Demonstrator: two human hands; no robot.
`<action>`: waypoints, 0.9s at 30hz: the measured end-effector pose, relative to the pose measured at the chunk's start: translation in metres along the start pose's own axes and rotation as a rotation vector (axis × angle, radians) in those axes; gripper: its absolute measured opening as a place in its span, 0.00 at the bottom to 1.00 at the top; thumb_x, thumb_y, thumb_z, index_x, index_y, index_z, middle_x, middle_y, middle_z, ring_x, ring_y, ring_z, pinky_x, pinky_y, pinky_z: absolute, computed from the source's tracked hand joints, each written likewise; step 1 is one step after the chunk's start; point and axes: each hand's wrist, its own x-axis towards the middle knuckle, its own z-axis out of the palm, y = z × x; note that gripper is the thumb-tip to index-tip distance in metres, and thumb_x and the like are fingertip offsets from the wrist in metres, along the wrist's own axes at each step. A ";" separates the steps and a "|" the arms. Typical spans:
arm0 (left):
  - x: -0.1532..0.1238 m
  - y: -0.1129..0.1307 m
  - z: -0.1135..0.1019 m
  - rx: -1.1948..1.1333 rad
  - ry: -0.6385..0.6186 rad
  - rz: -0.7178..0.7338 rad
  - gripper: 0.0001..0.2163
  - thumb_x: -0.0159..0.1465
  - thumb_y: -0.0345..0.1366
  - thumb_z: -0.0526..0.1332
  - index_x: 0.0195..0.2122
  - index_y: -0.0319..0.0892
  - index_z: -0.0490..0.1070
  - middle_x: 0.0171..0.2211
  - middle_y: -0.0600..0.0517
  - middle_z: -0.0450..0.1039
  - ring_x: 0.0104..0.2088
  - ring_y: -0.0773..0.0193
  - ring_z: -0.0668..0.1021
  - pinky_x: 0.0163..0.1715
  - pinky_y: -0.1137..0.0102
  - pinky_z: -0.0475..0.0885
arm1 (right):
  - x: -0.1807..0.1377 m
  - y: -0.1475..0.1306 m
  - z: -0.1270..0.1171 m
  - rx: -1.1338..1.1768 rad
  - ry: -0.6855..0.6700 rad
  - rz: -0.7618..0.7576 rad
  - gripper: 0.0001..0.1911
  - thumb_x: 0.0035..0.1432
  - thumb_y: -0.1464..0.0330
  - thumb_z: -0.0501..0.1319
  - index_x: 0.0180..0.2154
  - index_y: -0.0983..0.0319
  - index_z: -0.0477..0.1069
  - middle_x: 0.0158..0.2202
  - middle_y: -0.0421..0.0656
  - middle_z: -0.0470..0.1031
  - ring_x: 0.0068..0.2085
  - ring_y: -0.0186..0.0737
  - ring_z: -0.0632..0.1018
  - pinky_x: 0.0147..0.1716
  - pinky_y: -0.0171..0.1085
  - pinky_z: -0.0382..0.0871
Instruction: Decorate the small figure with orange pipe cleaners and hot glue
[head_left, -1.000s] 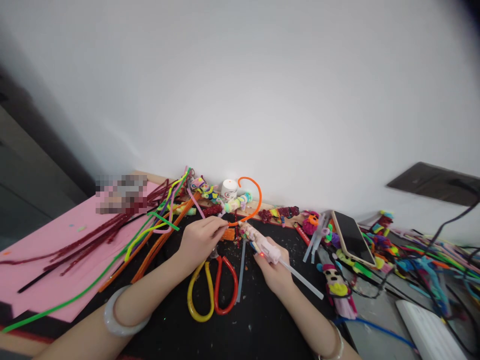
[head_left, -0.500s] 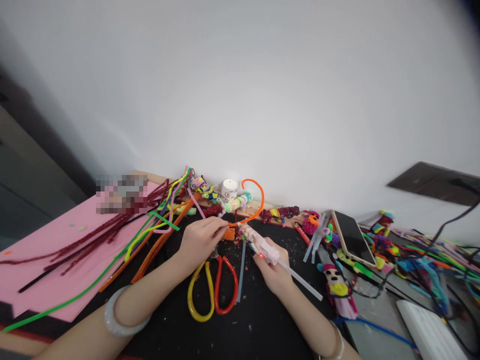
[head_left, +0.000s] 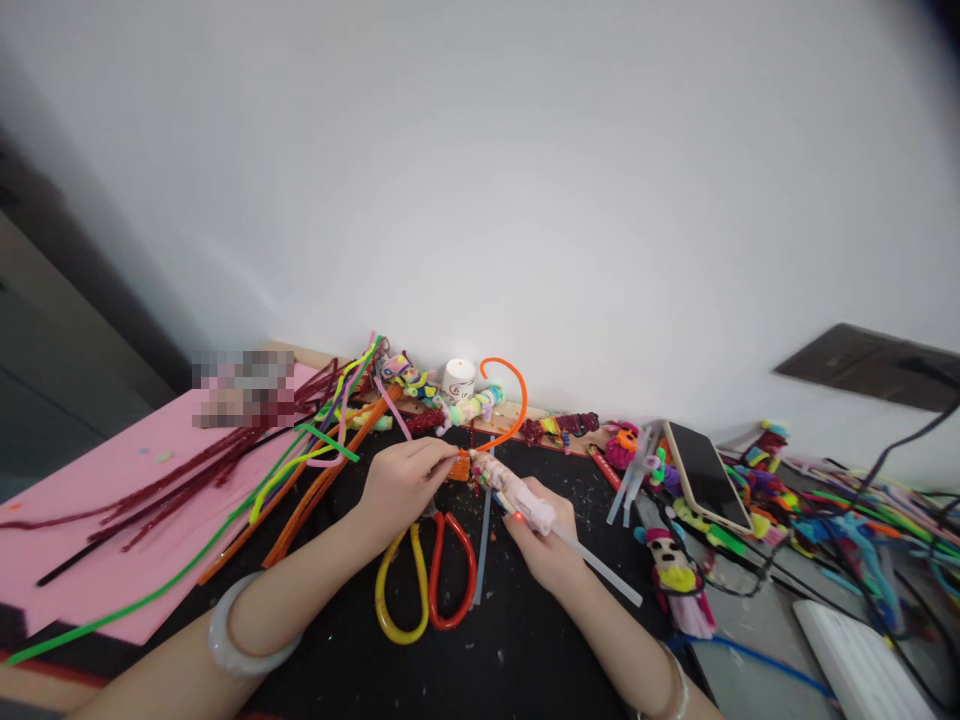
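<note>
So, the left hand [head_left: 401, 487] reaches forward, palm down, pinching one end of an orange pipe cleaner [head_left: 523, 400] that arcs up rightward; beside it, the right hand [head_left: 553, 545] wraps around a glue gun [head_left: 519, 492] angled toward the pinch.

Pinched left hand [head_left: 405, 488] near curled right hand [head_left: 551, 542].

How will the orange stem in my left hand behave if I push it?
The orange stem likely bends easily, being so thin. It should be light, since the left hand pinches just one end. Its hooked shape suggests some stiffness.
</note>
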 end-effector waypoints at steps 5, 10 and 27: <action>0.000 0.000 0.000 -0.012 0.003 0.001 0.06 0.60 0.29 0.56 0.33 0.40 0.73 0.30 0.50 0.77 0.30 0.66 0.78 0.33 0.72 0.73 | -0.001 -0.002 0.000 0.011 -0.002 -0.002 0.04 0.49 0.75 0.56 0.26 0.60 0.63 0.22 0.37 0.65 0.23 0.34 0.68 0.23 0.33 0.59; 0.000 0.000 0.000 -0.009 -0.004 0.008 0.06 0.61 0.29 0.56 0.33 0.40 0.72 0.30 0.51 0.77 0.30 0.66 0.78 0.33 0.72 0.73 | -0.001 -0.002 0.001 0.024 -0.011 -0.004 0.04 0.49 0.75 0.55 0.26 0.61 0.63 0.22 0.37 0.64 0.24 0.34 0.67 0.23 0.34 0.58; 0.000 -0.003 0.001 0.008 -0.007 -0.008 0.04 0.60 0.29 0.58 0.32 0.40 0.72 0.30 0.51 0.77 0.30 0.66 0.78 0.33 0.72 0.72 | -0.001 0.003 0.001 0.027 -0.008 0.007 0.03 0.50 0.73 0.55 0.27 0.60 0.62 0.23 0.37 0.63 0.24 0.35 0.67 0.25 0.34 0.58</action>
